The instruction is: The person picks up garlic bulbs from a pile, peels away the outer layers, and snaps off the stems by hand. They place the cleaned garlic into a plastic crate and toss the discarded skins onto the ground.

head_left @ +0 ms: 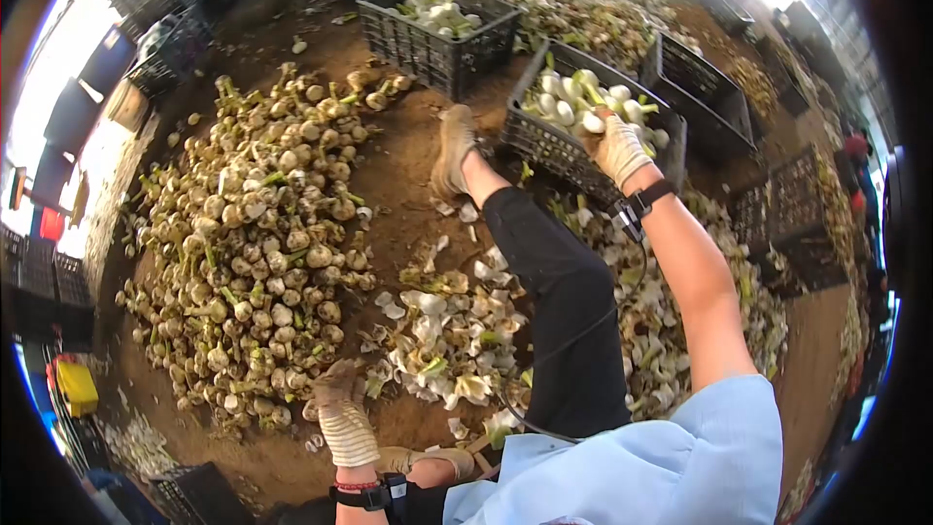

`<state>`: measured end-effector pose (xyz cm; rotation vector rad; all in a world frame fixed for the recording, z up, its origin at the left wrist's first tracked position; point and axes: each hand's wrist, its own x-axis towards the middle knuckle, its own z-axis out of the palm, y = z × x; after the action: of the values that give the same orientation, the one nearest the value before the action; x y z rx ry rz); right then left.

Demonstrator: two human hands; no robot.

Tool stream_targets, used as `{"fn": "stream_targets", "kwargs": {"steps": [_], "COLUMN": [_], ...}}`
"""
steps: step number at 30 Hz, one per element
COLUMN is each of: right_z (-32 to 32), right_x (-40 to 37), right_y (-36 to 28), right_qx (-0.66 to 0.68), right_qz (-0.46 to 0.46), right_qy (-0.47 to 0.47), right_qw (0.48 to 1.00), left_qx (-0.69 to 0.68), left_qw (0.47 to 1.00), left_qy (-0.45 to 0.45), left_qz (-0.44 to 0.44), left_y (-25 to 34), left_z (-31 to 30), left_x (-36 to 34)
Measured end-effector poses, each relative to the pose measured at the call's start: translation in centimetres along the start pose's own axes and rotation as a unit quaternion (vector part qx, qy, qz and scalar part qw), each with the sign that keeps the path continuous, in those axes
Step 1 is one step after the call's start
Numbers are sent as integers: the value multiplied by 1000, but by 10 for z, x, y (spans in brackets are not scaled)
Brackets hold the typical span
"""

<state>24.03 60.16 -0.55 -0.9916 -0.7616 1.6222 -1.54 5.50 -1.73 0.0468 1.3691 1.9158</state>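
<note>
Garlic bulbs with earthy skins lie in a large pile [262, 243] on the ground at the left. My left hand [340, 397], in a dirty striped glove, is at the pile's lower right edge, its fingers too indistinct to read. At the upper right, my right hand [616, 144], also gloved, reaches over a black crate [583, 160] of peeled white garlic [573, 97]. Its fingers are round a white bulb [594, 122] at the crate's contents. Loose garlic skins [452, 335] are strewn between the pile and my leg.
A second black crate [418, 44] with garlic stands at the top centre, and another black crate [700, 87] is right of the filled one. More skins [671, 331] lie beyond my outstretched leg [564, 301]. A yellow object [77, 387] is at the far left.
</note>
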Motion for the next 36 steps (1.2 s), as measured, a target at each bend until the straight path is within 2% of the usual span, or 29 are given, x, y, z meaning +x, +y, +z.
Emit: {"fn": "stream_targets", "kwargs": {"steps": [1,2,4,5,7,8,9,10,11,12,13,14,15,16,17,18,21,22,26,27,30,31,33,35,36], "right_z": [-4,26,98,130,161,179,193,207,214,207,189,188,241,190,184,200,212,223,239,237,236,241,238,250,241], "right_x": [48,64,59,58,79,61,37,-2,-36,-65,-86,-112,-212,-183,-193,-224,-240,-247,-252,-253,-271,-286,-311,-354,-362], "right_y": [13,3,-32,-36,-26,-18,-8,19,45,94,139,153,108,224,270,271,347,355,362,363,337,309,268,203,202], "right_qx": [172,173,46,-18,-33,-104,-174,-202,-297,-235,-180,-121,-188,-368,-442,-513,-701,-738,-756,-736,-613,-547,-476,-435,-382], "right_qz": [80,89,79,81,3,10,9,-4,93,12,126,275,311,144,13,29,-52,-18,-27,-101,-171,-74,-26,145,134], "right_qy": [-106,-115,-163,-189,-288,-314,-342,-325,-318,-387,-358,-423,-311,-447,-469,-428,-348,-338,-361,-354,-421,-480,-563,-587,-617], "right_qw": [976,974,982,979,957,943,923,924,896,892,907,855,878,802,765,743,620,584,545,568,647,682,675,667,675], "left_qx": [-2,-2,8,6,-10,-2,4,11,3,27,51,51,49,36,22,33,7,12,27,25,-7,42,42,65,55], "left_qw": [1000,1000,999,999,1000,999,998,999,998,998,996,995,995,995,994,993,988,988,987,987,987,992,995,994,995], "left_qy": [9,17,38,46,25,17,5,18,31,49,64,76,84,87,90,111,149,151,158,159,157,116,61,-1,-3], "left_qz": [9,-3,-19,-6,17,39,64,49,46,40,31,26,23,37,51,34,33,22,19,20,16,32,62,83,85], "left_y": [-1,-2,6,12,16,17,18,22,24,27,31,38,37,37,37,34,38,39,36,37,36,36,42,36,37], "left_z": [3,7,20,26,20,17,15,13,11,8,5,3,-4,-12,-21,-36,-52,-59,-78,-81,-87,-91,-79,-76,-72], "left_x": [2,4,4,2,1,-2,-3,-6,-9,-12,-16,-19,-19,-21,-22,-21,-19,-19,-15,-14,-12,-14,-16,-15,-20]}}
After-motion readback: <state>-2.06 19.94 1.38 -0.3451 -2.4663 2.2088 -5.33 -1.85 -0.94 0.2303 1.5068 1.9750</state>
